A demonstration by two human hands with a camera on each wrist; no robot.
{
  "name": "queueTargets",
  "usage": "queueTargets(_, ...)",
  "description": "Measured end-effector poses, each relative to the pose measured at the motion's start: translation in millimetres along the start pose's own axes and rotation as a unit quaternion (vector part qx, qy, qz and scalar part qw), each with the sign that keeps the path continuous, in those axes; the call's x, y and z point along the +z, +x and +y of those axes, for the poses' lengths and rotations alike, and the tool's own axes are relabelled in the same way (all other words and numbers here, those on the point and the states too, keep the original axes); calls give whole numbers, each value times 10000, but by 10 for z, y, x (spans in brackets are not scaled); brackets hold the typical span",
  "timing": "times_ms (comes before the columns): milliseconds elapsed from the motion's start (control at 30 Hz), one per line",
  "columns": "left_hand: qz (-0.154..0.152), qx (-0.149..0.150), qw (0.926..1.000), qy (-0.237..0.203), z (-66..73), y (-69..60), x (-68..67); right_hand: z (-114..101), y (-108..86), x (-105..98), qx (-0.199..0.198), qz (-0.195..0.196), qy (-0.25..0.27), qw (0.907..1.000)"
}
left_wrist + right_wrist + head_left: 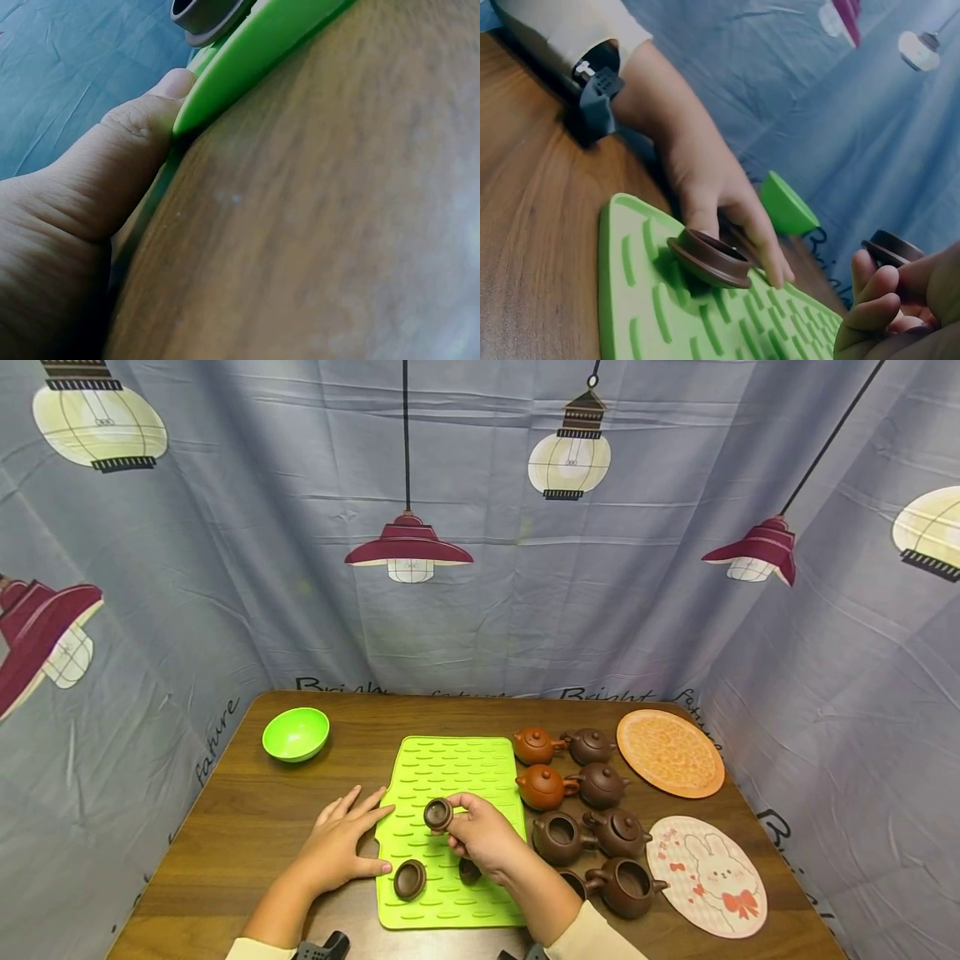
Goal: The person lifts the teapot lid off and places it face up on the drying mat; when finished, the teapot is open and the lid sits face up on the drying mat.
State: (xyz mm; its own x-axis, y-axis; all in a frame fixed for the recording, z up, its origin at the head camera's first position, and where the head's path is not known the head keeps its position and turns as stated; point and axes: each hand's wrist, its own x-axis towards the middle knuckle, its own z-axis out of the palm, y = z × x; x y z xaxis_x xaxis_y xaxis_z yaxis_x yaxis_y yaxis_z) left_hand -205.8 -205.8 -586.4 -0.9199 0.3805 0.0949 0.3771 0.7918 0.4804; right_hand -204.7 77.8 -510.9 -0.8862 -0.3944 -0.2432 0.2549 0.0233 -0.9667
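My right hand (486, 837) pinches a small dark brown teapot lid (438, 814) above the green ridged mat (450, 760), its hollow underside facing up. In the right wrist view, the curled fingers (874, 300) hold that lid by its edge. A second brown lid (410, 880) lies upside down on the mat near its left edge. Partly hidden below my right wrist is another dark piece (469, 871) on the mat. My left hand (341, 843) rests with spread fingers at the mat's left edge; its thumb (127, 150) touches the rim in the left wrist view.
Right of the mat stand several clay teapots, two reddish (543, 787) and the others dark brown (621, 833), some lidless (628, 887). Farther right lie an orange round mat (670, 752) and a rabbit-print round mat (707, 877). A green bowl (296, 734) sits at the back left.
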Motion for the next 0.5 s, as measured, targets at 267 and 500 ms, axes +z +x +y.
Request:
queueTargets(267, -64, -62, 9999, 65, 1, 16, -27, 32, 104, 115, -142, 102, -603, 9980)
queueTargets(500, -92, -133, 9998, 81, 3, -6, -8, 84, 181, 191, 113, 153, -1129, 9934)
